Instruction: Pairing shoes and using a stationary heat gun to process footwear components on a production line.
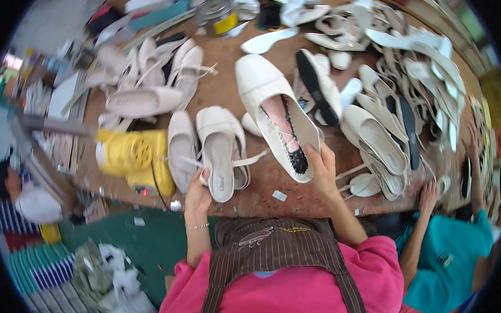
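My right hand (322,166) grips a cream flat shoe (260,77) by its heel, toe pointing away from me. Its inside shows a pink lining and a black, stitched-looking strip along the bottom toward the heel. In my left hand (198,192) is the heel end of a cream slingback shoe (219,155), which has a pale insole and a loose strap. Another cream shoe (181,136) stands just left of it. To the right of the raised shoe, a shoe with a black sole (317,86) lies on its side.
A yellow machine (131,153) stands at the table's left front. Cream shoes (146,100) are bunched behind it. A can (216,16) sits at the back. More shoes and pale insoles (430,69) pile up on the right, where a co-worker in teal (446,260) reaches over the table (259,205).
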A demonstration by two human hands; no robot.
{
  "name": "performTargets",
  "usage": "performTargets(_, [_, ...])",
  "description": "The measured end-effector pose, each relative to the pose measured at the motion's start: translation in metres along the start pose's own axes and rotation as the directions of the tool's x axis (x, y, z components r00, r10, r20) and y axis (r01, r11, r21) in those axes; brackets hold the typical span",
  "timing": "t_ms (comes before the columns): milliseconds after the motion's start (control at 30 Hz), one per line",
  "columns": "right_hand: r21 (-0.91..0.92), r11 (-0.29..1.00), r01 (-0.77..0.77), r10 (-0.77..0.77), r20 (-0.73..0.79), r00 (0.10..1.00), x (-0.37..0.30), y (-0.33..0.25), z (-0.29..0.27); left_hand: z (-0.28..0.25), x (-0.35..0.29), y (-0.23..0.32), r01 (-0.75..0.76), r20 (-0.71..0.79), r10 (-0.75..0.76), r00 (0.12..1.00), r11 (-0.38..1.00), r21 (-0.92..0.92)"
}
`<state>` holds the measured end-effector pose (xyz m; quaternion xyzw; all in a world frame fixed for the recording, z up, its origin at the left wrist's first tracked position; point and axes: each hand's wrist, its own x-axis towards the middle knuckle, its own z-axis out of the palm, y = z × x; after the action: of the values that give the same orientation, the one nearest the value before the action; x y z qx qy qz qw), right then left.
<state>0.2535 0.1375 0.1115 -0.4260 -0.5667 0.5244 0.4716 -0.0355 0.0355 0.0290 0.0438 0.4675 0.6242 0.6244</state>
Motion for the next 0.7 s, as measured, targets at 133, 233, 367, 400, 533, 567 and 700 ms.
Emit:
performTargets(133, [-0.233, 0.938, 0.258, -0.262, 0.015, 0.965, -0.024, 0.024, 0.012, -0.001, -0.009, -0.012, -0.043, -0.051, 0.026, 0.998, 0.931, -0.363])
performTargets(233, [-0.454, 0.748, 0.484, -0.530, 0.029, 0.848, -0.037, 0.039, 0.011, 0.001, -0.018, -0.016, -0.164, -0.162, 0.097, 0.982, 0.866, -0.473])
performTargets(367, [-0.566, 0.503, 0.653, -0.733, 0.120, 0.670, -0.039, 0.048, 0.011, 0.050, -0.042, -0.008, -0.535, -0.314, 0.700, 0.642, 0.701, 0.471])
performTargets(400, [-0.579, 0.457, 0.676, -0.758, 0.145, 0.636, -0.040, 0.055, 0.010, 0.071, -0.050, -0.004, -0.602, -0.146, 0.742, 0.654, 0.628, 0.493])
performTargets(533, [-0.602, 0.392, 0.695, -0.796, 0.157, 0.585, -0.053, 0.074, 0.017, 0.124, -0.061, 0.002, -0.733, 0.414, 0.609, 0.677, 0.508, 0.452])
performTargets(567, [-0.592, 0.401, 0.700, -0.789, 0.165, 0.592, -0.054, 0.076, 0.019, 0.133, -0.064, -0.003, -0.736, 0.465, 0.570, 0.677, 0.511, 0.445])
performTargets(700, [-0.515, 0.482, 0.709, -0.738, 0.198, 0.645, -0.064, 0.097, 0.023, 0.156, -0.071, -0.019, -0.655, 0.330, 0.566, 0.756, 0.637, 0.407])
